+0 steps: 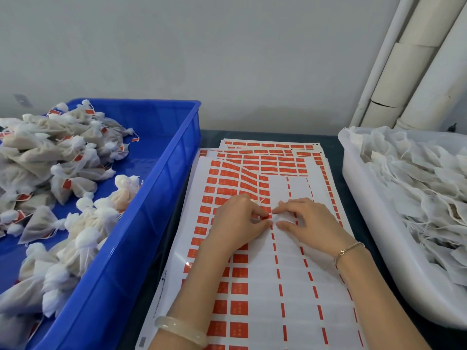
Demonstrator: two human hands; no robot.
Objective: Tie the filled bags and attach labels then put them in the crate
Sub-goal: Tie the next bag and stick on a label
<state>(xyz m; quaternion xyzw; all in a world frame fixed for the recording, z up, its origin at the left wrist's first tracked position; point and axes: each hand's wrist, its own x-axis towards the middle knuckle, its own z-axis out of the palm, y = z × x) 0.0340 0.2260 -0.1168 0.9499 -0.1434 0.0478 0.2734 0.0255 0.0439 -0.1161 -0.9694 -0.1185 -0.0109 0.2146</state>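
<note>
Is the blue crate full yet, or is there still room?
Partly full: tied bags pile up on the left of the blue crate, while bare blue floor shows at its far right.

Blue crate [177, 152] on the left, heaped with tied, red-tagged white bags [75, 173]; label sheets [255, 279] lie flat beside it, one red label [265, 216] pinched at mid-sheet.

Crate [161, 157] w/ tied bags [63, 173] left — label sheets [290, 274] centre — tub [366, 210] right.
</note>
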